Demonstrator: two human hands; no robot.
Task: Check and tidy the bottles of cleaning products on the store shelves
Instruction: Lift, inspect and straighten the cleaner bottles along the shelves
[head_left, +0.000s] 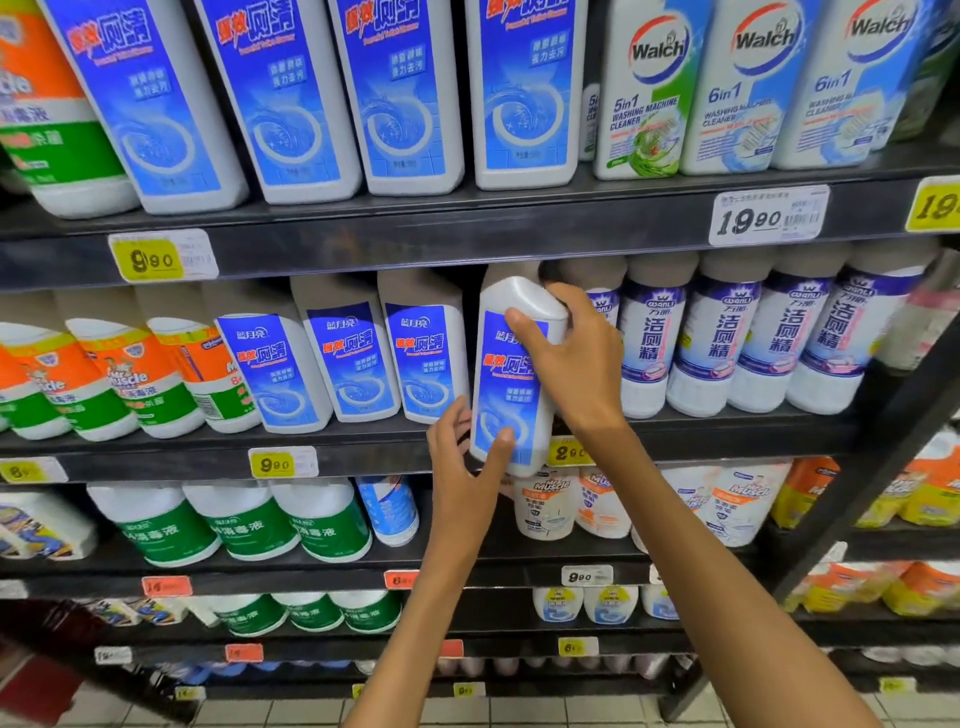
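Head view looks at dark metal store shelves (467, 228) packed with cleaning products. Both hands hold one white plastic bottle with a blue label (511, 374) at the front edge of the second shelf from the top, its base overhanging the shelf lip and its body tilted slightly. The right hand (576, 358) grips the bottle's upper part, thumb across the front of the label and fingers curled round the far side near the shoulder. The left hand (467, 462) holds the bottom of the bottle, thumb pressed on the lower front of the label and fingers curled behind its left side.

Just left of the held bottle stand three matching white bottles with blue labels (358, 364) in a row, and further left several white bottles with orange and green labels (130, 379). Just right of it stands a row of white bottles with purple and white labels (753, 343). On the top shelf sit larger white bottles with blue labels (405, 88) and white Walch washing machine cleaner bottles (737, 88). Yellow price tags (280, 462) are fixed along the shelf edges. The shelf below carries white bottles with green labels (239, 525).
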